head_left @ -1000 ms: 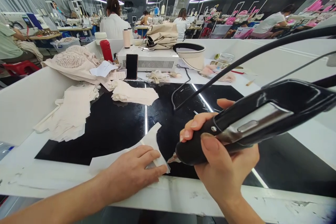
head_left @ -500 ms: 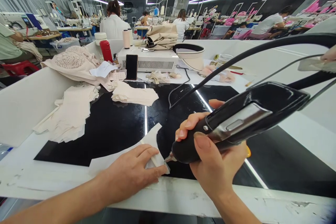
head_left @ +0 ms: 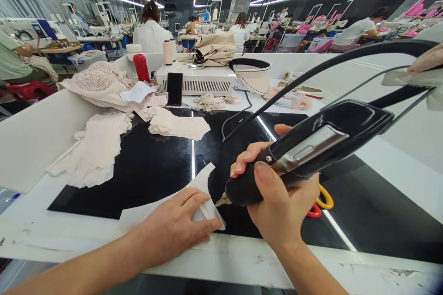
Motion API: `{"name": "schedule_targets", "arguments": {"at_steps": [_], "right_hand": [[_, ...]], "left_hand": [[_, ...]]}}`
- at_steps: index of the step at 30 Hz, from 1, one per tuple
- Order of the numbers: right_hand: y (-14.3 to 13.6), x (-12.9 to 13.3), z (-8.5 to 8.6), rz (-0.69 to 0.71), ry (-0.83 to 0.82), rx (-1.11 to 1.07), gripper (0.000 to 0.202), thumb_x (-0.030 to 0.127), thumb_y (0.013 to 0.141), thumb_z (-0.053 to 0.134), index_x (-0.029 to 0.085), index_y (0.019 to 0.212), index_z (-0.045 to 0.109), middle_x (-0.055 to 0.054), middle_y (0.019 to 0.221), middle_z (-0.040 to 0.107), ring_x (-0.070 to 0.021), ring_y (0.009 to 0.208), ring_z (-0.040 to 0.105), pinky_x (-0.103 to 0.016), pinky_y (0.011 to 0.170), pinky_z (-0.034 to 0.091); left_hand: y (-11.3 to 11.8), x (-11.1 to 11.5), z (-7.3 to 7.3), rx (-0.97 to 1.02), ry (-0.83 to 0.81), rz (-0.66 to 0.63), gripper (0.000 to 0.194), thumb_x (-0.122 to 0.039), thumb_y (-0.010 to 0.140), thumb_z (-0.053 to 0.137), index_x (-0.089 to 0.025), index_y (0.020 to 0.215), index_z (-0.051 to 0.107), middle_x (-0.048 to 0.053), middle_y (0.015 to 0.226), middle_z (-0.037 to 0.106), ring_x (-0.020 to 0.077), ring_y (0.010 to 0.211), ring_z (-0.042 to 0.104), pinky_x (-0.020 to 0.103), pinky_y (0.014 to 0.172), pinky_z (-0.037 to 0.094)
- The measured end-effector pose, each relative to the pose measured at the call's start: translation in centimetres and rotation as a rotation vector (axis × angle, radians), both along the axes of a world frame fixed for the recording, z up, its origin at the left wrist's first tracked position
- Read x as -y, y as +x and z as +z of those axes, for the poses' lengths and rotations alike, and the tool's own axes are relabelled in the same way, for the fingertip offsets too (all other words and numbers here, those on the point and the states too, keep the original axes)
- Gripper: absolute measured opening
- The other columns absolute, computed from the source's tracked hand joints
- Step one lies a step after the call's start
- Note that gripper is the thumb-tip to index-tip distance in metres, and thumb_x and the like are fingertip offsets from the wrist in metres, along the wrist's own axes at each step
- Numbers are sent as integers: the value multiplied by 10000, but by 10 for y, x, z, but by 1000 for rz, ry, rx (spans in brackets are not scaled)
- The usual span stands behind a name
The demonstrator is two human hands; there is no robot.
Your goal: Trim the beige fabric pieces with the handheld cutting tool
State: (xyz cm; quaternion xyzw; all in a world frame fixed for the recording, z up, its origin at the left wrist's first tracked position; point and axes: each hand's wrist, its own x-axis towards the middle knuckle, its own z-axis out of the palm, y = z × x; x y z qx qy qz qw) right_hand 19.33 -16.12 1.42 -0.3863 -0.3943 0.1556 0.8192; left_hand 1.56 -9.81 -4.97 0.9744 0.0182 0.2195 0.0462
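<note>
My left hand [head_left: 180, 221] lies on a curved white fabric piece [head_left: 204, 179] at the front edge of the black mat, its thumb and fingers closed on the piece. A narrow strip crosses the piece under my fingertips. My right hand [head_left: 280, 198] is wrapped round a black corded handheld tool [head_left: 308, 143] with a silver lever along its body. The tool's pointed metal tip [head_left: 222, 200] is just right of the fabric, close to its edge; whether it touches cannot be made out. Behind my right wrist show one yellow loop [head_left: 327, 197] and one red loop [head_left: 314, 212], like scissor handles.
Stacks of cream fabric pieces [head_left: 93, 147] [head_left: 178, 124] lie on the black mat [head_left: 152, 166]. Behind stand a phone [head_left: 175, 88], a red bottle [head_left: 141, 68], a white vented box [head_left: 204, 84] and a visor [head_left: 254, 73]. The tool's black cable [head_left: 297, 85] arches rightward. People sit at sewing machines beyond.
My right hand has drawn the tool slightly left and up, so its tip has come away from the fabric's lower corner. The coloured loops show more. My left hand stays on the fabric.
</note>
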Motion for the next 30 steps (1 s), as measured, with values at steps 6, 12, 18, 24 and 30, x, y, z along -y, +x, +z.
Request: {"name": "schedule_targets", "arguments": {"at_steps": [6,12,18,24,30], "right_hand": [[-2,1,0,-4,-18,6,351,320,866,885,307,1149,678,56,840,714,-116,602,669,-264,586,595],[-3,4,2,13,-46,-8,345,317,869,885,316,1154,690,53,851,714,-118,610,669,-265,583,599],[-4,11,4,46,-40,-14,473,334,861,912,348,1271,677,52,848,718,-128,610,656,-262,538,581],[-5,11,4,46,-29,-6,472,323,872,898,341,1278,658,53,841,714,-135,598,654,-278,526,574],[-5,10,5,26,-31,-5,478,354,849,924,337,1259,681,46,819,712,-148,593,638,-296,519,556]], "left_hand": [[1,2,0,-11,-24,2,244,-251,1037,704,-236,1279,667,169,1302,623,313,1217,654,459,1031,635],[-3,16,4,-26,3,38,431,-373,957,836,-204,1308,652,198,1308,672,333,1262,655,474,1070,618],[-6,13,10,-50,24,33,477,-443,993,792,-167,1348,631,179,1296,714,291,1205,702,413,1060,625],[-10,-10,8,-83,30,14,314,-367,1072,683,-196,1335,662,130,1355,705,280,1228,713,426,1092,620],[-12,-9,10,-104,0,9,318,-340,1055,706,-210,1341,663,146,1382,685,303,1221,715,452,1069,633]]}}
